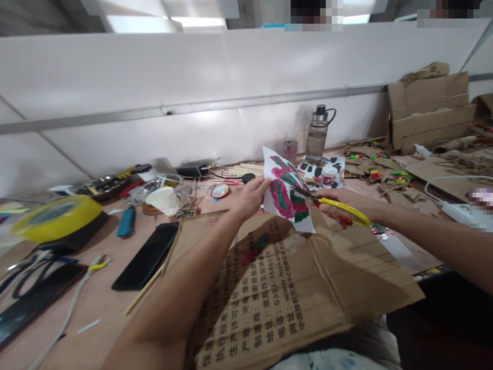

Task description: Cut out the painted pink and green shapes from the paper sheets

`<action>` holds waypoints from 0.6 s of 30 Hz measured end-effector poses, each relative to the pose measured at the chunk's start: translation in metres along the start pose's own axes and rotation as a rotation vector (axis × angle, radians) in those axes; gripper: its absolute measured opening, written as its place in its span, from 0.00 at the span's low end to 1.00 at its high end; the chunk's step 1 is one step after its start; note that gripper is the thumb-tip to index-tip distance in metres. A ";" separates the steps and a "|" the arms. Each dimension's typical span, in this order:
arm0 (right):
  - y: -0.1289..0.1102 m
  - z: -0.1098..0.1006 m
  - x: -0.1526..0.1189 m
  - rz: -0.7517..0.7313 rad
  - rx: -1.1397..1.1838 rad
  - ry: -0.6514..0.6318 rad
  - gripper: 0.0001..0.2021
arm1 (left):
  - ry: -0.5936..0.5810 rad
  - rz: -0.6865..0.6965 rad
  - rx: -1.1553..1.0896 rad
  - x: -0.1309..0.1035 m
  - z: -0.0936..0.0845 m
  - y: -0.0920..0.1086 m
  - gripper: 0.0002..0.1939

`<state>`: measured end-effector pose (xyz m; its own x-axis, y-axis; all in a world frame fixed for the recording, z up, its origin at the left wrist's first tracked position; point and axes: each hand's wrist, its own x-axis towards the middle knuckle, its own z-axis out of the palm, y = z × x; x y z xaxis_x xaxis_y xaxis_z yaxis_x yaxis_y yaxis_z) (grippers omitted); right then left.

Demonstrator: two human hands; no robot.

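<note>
A white sheet of paper [283, 198] painted with magenta and green shapes is pinched at its left edge by my left hand [254, 194]. My right hand [334, 203] grips scissors [344, 208] with yellow and red handles. Their dark blades lie against the right side of the paper, at a slit between the painted shapes. Whether the blades are parted is hard to see. Below both hands lies a printed cardboard sheet [292, 277], with a small magenta and green painted cut-out [256, 249] on it.
Left are a phone [148, 257], a yellow tape roll [57, 216], a blue cutter [126, 222] and a white paper cup [164, 200]. Behind the paper stand a water bottle [316, 136] and a paint jar [329, 176]. Cardboard pieces [431, 113] are at the right back, before a white partition [192, 72].
</note>
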<state>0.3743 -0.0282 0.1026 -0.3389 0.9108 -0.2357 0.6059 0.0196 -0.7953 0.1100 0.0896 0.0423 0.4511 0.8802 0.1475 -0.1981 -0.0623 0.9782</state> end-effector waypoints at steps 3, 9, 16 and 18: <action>0.005 0.002 0.004 0.056 0.071 -0.006 0.26 | -0.009 0.006 -0.004 -0.001 0.001 0.001 0.27; 0.000 0.005 0.004 0.065 0.082 0.017 0.25 | -0.011 0.011 0.010 0.000 0.002 0.001 0.26; -0.001 0.007 0.002 -0.008 0.037 0.018 0.24 | 0.002 0.025 0.019 -0.001 0.003 0.004 0.27; 0.004 0.007 0.003 -0.058 0.029 0.007 0.26 | 0.006 0.023 0.023 -0.002 0.003 0.004 0.26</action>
<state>0.3705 -0.0279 0.0949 -0.3681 0.9111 -0.1852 0.5645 0.0607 -0.8232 0.1113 0.0864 0.0468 0.4418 0.8811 0.1690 -0.1886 -0.0930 0.9776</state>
